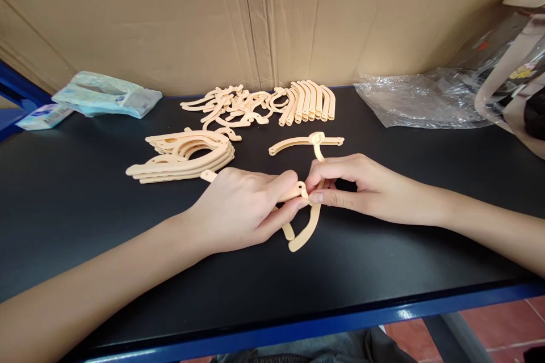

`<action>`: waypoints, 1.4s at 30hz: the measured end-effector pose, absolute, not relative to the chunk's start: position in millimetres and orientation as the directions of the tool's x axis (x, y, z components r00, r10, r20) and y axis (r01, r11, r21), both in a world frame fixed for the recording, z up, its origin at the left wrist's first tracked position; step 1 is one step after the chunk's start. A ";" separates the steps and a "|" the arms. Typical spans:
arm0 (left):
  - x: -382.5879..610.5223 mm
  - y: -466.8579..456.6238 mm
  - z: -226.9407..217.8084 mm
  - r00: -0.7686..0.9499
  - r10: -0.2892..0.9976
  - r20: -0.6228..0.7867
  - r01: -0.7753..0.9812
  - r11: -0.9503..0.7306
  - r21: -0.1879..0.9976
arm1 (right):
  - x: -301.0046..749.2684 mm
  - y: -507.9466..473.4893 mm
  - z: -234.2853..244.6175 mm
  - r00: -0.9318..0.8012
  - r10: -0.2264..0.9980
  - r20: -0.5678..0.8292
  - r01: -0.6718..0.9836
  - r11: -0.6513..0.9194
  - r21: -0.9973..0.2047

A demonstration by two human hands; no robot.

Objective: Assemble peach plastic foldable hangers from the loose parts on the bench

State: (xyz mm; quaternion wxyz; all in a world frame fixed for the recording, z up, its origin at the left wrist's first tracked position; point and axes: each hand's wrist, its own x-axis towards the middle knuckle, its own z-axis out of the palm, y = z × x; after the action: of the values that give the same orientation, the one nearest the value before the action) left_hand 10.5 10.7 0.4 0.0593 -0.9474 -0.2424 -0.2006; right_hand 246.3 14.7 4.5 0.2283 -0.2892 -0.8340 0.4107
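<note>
My left hand (242,210) is closed on a cream plastic arm piece (293,193) whose round end pokes out between thumb and fingers. My right hand (357,187) pinches another cream curved piece (309,229) that hangs down toward me, and the two pieces meet between my fingertips. Just beyond my hands lies a flat curved bar with a hook (306,142) on the black table (85,204).
A stack of flat cream hanger parts (183,156) lies left of centre. Loose hook pieces (234,105) and a row of curved arms (309,101) sit by the cardboard wall (255,11). Tissue packs (106,93) lie far left, and clear plastic bags (426,99) far right.
</note>
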 end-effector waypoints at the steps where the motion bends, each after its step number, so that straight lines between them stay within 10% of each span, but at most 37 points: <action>1: 10.4 10.7 0.6 0.803 0.435 0.407 0.483 -0.876 -0.016 | 246.0 14.6 4.8 -0.726 0.672 0.143 0.297 0.494 -0.817; 42: 12.2 10.5 3.5 0.800 0.430 0.419 0.497 -0.866 -0.060 | 247.2 15.3 5.6 -0.729 0.664 0.166 0.325 0.550 -0.769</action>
State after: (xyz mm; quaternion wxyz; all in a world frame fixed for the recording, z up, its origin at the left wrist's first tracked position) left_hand 12.2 10.5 3.5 0.0838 -0.9449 -0.2454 -0.2000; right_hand 247.2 15.3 5.6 0.2257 -0.2904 -0.8510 0.3748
